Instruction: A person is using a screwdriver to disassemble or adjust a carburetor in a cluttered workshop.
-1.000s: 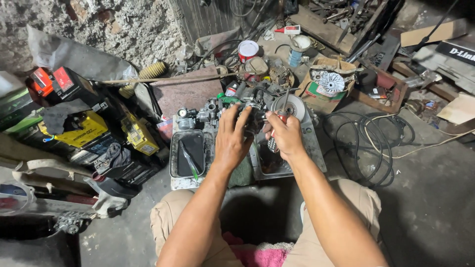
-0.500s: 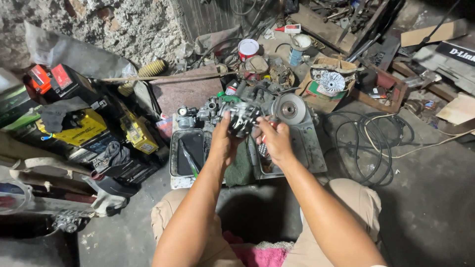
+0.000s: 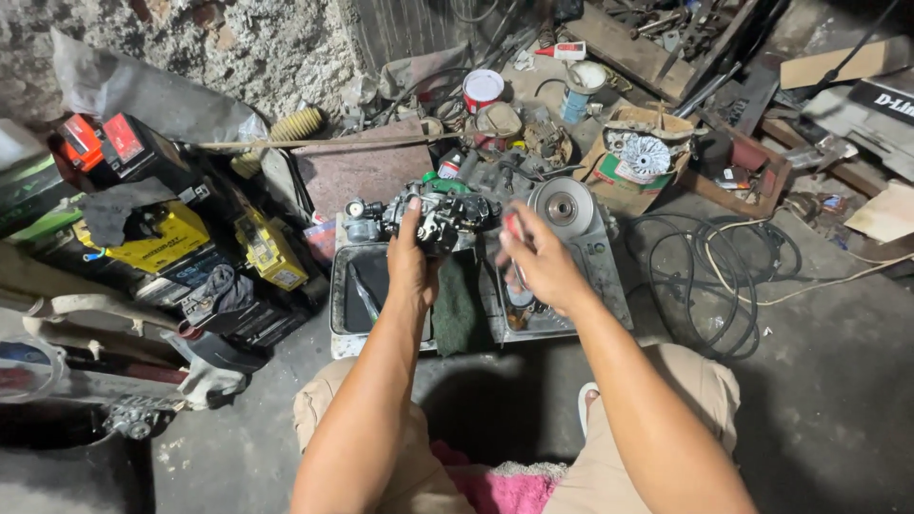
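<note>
My left hand [image 3: 411, 271] has its grip closed around the dark carburetor [image 3: 440, 217], held above the metal trays [image 3: 600, 276], its long axis running left to right. My right hand [image 3: 541, 266] is closed on a red-handled tool [image 3: 512, 228] just beside it.

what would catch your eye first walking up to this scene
Dead centre, the left hand holds up a dark metal engine part over two metal trays, while the right hand grips a red-handled tool beside it. A round silver pulley sits just behind, and yellow and red batteries crowd the left.
</note>
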